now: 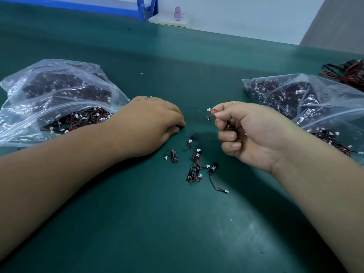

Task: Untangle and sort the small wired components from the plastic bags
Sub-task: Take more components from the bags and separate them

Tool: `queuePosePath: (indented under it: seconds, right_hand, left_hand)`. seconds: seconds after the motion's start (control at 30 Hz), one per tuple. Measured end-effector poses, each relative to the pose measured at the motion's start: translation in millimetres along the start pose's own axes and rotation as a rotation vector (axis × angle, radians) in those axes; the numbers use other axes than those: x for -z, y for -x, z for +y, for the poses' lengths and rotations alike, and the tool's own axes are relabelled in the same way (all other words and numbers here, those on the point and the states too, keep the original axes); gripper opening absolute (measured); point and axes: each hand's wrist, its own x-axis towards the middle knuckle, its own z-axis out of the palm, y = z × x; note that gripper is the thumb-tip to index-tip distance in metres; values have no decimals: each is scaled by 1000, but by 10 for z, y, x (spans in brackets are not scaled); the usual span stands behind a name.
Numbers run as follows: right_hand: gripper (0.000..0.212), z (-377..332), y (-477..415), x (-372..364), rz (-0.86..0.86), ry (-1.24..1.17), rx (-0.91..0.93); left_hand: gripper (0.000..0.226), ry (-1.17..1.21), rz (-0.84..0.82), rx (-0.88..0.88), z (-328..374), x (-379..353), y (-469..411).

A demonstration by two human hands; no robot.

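Teal-green table [177,223]; black components [192,173], red-black wires, white plugs.

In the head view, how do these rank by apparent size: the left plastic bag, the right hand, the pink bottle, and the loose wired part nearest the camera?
1. left plastic bag
2. right hand
3. loose wired part nearest the camera
4. pink bottle; it stands far back, so its real size is unsure.

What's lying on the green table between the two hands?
Head view: bare green table, save one small black wired component between the left hand and right hand.
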Motion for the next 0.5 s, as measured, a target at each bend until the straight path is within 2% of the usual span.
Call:
queuePosePath:
  seconds: [0.2,0.4,0.5]
  right_hand:
    - [15,-30,-7,43,-39,-76,-23]
    - [18,-11,-19,54,-5,-101,-46]
    - [16,-26,-12,51,19,-88,-44]
  left_hand:
    - [27,-77,46,91,-66,3,4]
    - [24,8,152,20,34,83,21]
    - [35,30,161,-48,135,194,46]
